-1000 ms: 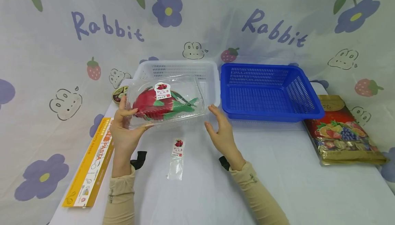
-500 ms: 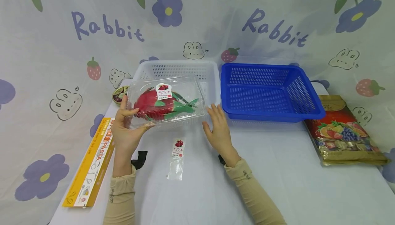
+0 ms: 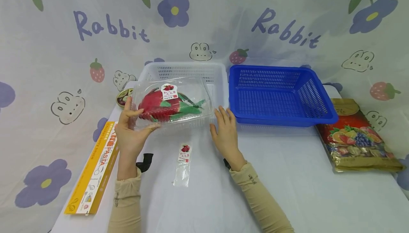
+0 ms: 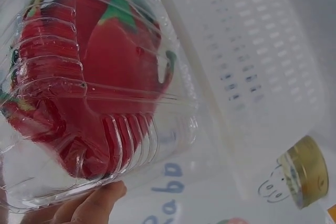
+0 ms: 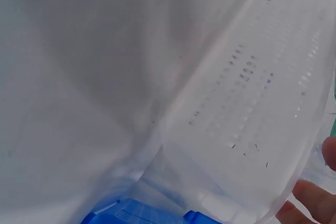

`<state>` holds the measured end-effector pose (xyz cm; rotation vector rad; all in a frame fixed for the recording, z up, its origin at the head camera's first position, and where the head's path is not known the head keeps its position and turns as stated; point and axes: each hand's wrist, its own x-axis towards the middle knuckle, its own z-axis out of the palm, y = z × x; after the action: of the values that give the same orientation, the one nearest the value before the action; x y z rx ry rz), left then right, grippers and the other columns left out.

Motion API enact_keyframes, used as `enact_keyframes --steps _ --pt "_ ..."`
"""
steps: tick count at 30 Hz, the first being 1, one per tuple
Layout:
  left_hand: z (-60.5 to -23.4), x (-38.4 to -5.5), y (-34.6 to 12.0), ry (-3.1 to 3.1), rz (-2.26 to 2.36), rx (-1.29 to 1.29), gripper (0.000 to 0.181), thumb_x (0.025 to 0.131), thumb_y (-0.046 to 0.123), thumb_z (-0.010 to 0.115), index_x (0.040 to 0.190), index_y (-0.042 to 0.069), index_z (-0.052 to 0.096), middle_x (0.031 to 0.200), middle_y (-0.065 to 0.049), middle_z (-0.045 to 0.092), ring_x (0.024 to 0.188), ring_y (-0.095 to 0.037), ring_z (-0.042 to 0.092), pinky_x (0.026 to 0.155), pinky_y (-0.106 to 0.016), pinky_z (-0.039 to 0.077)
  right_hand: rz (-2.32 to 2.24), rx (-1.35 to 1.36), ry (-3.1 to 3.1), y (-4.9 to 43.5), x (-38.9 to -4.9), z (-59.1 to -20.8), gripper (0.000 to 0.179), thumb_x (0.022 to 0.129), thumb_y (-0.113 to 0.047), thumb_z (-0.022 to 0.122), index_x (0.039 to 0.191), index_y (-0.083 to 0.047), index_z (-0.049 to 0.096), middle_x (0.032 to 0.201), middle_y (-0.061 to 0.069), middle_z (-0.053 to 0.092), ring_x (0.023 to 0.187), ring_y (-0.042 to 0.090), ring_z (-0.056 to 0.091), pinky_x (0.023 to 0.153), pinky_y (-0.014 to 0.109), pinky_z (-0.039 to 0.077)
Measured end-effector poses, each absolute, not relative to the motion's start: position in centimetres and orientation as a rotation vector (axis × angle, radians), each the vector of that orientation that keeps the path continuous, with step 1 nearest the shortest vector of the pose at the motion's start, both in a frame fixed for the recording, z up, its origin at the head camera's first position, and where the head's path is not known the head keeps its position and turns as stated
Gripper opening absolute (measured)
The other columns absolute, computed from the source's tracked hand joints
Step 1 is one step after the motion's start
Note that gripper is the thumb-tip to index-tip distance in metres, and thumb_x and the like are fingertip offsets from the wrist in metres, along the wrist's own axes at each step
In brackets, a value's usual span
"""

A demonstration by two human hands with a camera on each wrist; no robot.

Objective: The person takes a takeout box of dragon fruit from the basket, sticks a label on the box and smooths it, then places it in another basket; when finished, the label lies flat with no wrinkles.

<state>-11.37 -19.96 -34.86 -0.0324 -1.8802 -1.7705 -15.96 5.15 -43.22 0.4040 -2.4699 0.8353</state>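
Observation:
A clear plastic clamshell box (image 3: 198,94) holds a red dragon fruit (image 3: 156,101) with green scales. On its lid is a white label (image 3: 169,92) with a fruit picture. My left hand (image 3: 132,139) grips the box by its left end, thumb below and fingers round the side, tilting it in front of the white basket (image 3: 220,84). In the left wrist view the dragon fruit (image 4: 115,61) fills the box above the fingertips (image 4: 107,198). My right hand (image 3: 227,135) is at the box's right end, fingers extended and fingertips close to its corner, near the white basket's front.
A blue basket (image 3: 271,119) stands right of the white one. A red and gold bag (image 3: 358,140) lies at the far right. On the left are a yellow pasta box (image 3: 92,169) and a small round tin (image 3: 124,98). A clear strip with a label (image 3: 183,162) lies in front.
My right hand has moved slightly left, its fingers drawing together near the box's right end. The left hand keeps its grip, with the box nearly still.

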Motion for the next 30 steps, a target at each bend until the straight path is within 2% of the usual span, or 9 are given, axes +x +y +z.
enact_keyframes --steps 6,11,18,30 --pt "-34.8 -12.4 -19.7 -1.921 -1.732 0.034 0.051 0.064 -0.016 0.08 0.109 -0.002 0.061 0.157 0.003 0.034 0.147 -0.026 0.03 0.107 -0.025 0.043 0.756 0.368 -2.494 4.9 -16.0 -43.2 0.049 0.086 -0.012 0.07 0.131 0.001 0.056 0.138 0.021 0.054 0.127 0.042 0.044 0.108 0.051 0.038" --pt "-34.8 -13.5 -19.4 -1.926 -1.721 0.039 0.048 0.067 -0.012 0.081 0.109 -0.001 0.061 0.157 0.004 0.034 0.147 -0.023 0.029 0.109 -0.032 0.042 0.814 0.356 -2.535 4.9 -15.8 -43.5 0.053 0.087 -0.011 0.069 0.137 -0.002 0.052 0.144 0.018 0.049 0.123 0.041 0.045 0.102 0.05 0.043" --pt "-34.7 -15.1 -18.7 -1.953 -1.72 0.061 0.047 0.067 -0.009 0.082 0.107 0.007 0.063 0.158 0.002 0.033 0.147 -0.021 0.03 0.114 -0.036 0.037 0.991 0.322 -2.608 5.1 -15.5 -43.6 0.06 0.09 -0.011 0.065 0.146 -0.008 0.042 0.155 0.01 0.037 0.121 0.04 0.046 0.087 0.049 0.052" --pt "-35.0 -17.5 -18.2 -1.986 -1.703 0.04 0.042 0.069 -0.006 0.082 0.104 0.004 0.062 0.158 -0.009 0.031 0.147 -0.022 0.029 0.117 -0.038 0.033 1.085 0.302 -2.653 5.4 -15.6 -43.7 0.064 0.091 -0.014 0.063 0.15 -0.016 0.036 0.158 0.004 0.031 0.116 0.04 0.049 0.075 0.048 0.053"
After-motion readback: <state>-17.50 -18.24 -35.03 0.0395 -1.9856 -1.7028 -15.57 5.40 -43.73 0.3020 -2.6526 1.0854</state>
